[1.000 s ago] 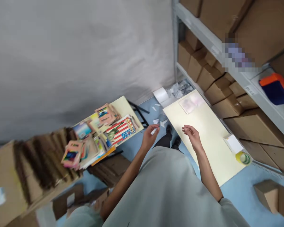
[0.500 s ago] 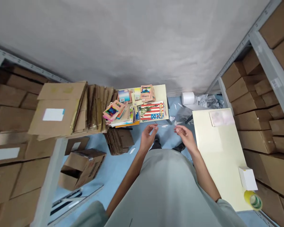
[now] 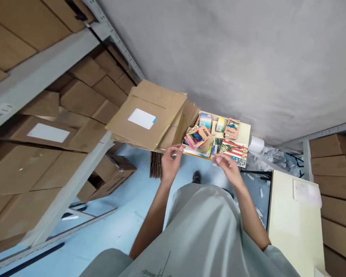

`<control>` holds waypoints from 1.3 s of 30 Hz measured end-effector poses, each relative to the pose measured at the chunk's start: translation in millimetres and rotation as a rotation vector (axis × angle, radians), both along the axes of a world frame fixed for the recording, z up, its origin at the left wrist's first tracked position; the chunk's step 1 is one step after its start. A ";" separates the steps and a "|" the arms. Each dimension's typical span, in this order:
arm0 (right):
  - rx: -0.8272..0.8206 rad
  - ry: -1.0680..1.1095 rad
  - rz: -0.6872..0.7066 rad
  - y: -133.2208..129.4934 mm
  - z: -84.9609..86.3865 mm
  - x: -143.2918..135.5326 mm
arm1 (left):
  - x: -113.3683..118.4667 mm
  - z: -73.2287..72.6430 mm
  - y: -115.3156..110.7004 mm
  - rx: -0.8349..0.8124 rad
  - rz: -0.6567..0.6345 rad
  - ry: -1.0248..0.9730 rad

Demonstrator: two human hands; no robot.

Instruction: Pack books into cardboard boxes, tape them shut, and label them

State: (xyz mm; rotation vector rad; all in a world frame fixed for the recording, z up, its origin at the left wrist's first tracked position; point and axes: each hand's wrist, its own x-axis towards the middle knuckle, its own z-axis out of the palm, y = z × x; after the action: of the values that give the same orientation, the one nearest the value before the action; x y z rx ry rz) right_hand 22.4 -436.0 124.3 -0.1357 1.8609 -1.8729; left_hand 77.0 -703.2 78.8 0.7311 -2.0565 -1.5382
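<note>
Hovering in the head view, the left hand (image 3: pixel 171 164) and right hand (image 3: pixel 227 165) have loosely curled fingers, narrowly parted; just beyond, colourful booklets (image 3: pixel 230 149) lie on the far table (image 3: pixel 244 133), right of the flattened cardboard (image 3: pixel 158 104).

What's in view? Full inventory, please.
shelving: 2, grey, both sides
boxes: many, brown, mostly shelved
open box: 1, brown, left
cardboard stack: 1, brown, ahead
folded cardboard: several, brown, below stack
far table: 1, cream, ahead
printed items: many, multicoloured, far table
roll: 1, white, by far table
paper scraps: many, white, floor
side table: 1, cream, right
flat packet: 1, pale, side table
wall: grey, ahead
floor: blue, below
shirt: 1, grey, bottom
shoe: 1 clear, dark, floor
left hand: 1, near cardboard stack
right hand: 1, by printed items
</note>
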 end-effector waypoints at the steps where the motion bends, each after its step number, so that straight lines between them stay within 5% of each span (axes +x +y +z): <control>1: 0.008 -0.001 0.027 -19.5 -1.9 -4.3 | 2.0 1.2 -22.1 -0.080 0.040 -0.015; 7: 0.001 -0.016 0.217 -122.1 -17.9 -28.9 | 12.5 -6.9 -112.5 -0.531 0.018 -0.124; 13: -0.014 -0.049 0.340 -193.3 -37.3 -55.7 | 14.1 -26.4 -129.1 -0.559 -0.024 -0.189; 19: 0.005 -0.062 0.332 -230.2 -44.8 -65.6 | 18.6 -14.7 -145.5 -0.506 0.071 -0.160; 24: -0.065 -0.074 0.345 -249.9 -34.5 -51.6 | 15.3 27.1 -160.7 -0.525 0.249 -0.041; 30: -0.173 -0.072 0.240 -248.9 -10.1 -30.9 | 23.4 114.7 -145.6 -0.470 0.365 0.114; 35: -0.249 0.032 0.106 -192.4 24.1 -14.9 | 29.6 169.7 -111.5 -0.394 0.364 0.243; 39: -0.251 0.135 -0.081 -128.0 47.2 3.3 | 13.5 174.3 -67.1 -0.228 0.152 0.262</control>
State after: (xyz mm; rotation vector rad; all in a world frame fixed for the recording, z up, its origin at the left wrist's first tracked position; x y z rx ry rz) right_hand 25.7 -564.0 171.5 -0.2814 1.7315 -2.1987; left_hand 90.5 -770.3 253.1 0.5533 -1.8940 -1.2205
